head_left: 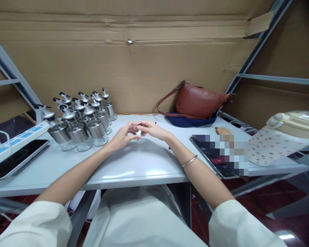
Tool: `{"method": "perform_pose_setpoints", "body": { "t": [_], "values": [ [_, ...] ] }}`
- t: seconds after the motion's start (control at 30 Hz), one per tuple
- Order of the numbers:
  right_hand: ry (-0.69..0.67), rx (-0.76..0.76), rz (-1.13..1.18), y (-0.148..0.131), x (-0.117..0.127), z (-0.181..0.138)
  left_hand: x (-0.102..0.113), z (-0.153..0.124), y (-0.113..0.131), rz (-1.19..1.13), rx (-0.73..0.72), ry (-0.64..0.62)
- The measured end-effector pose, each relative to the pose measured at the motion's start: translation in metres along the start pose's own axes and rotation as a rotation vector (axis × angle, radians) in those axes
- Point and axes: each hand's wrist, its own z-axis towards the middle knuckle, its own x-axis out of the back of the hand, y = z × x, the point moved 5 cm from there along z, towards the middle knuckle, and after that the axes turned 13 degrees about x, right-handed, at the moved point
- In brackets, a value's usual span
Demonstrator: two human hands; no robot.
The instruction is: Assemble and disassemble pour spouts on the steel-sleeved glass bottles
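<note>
A cardboard panel [134, 79] stands behind the rear edge of the white bench [144, 164]. A brown bag [198, 102] rests near the rear right corner. Glass bottles [83, 119] with metal sleeves and pourer caps stand grouped toward the rear left corner. Midway between the side edges, the left hand [125, 135] and right hand [151, 129] jointly grasp a small silver part [139, 132], partly hidden by the fingers.

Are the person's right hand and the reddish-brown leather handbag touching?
Apart. The head view plainly shows a strip of pale grey tabletop between the right hand and the reddish-brown leather handbag.
</note>
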Motion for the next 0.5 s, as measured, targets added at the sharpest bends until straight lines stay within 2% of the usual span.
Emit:
{"method": "perform_pose_setpoints", "body": {
  "t": [0.13,0.2,0.33,0.5],
  "values": [
    [0.047,0.073,-0.298,-0.002,-0.001,0.003,-0.006,-0.005,0.006,0.318,-0.097,0.032],
    [0.061,0.045,-0.374,-0.001,-0.001,0.004,-0.011,-0.006,0.007,0.441,-0.166,0.062],
    [0.036,-0.121,-0.226,0.003,-0.002,0.001,-0.014,-0.006,0.002,0.604,-0.265,0.105],
    [0.058,-0.155,-0.081,-0.007,-0.002,-0.003,-0.001,-0.005,0.003,0.713,-0.290,0.279]
  ]
}}
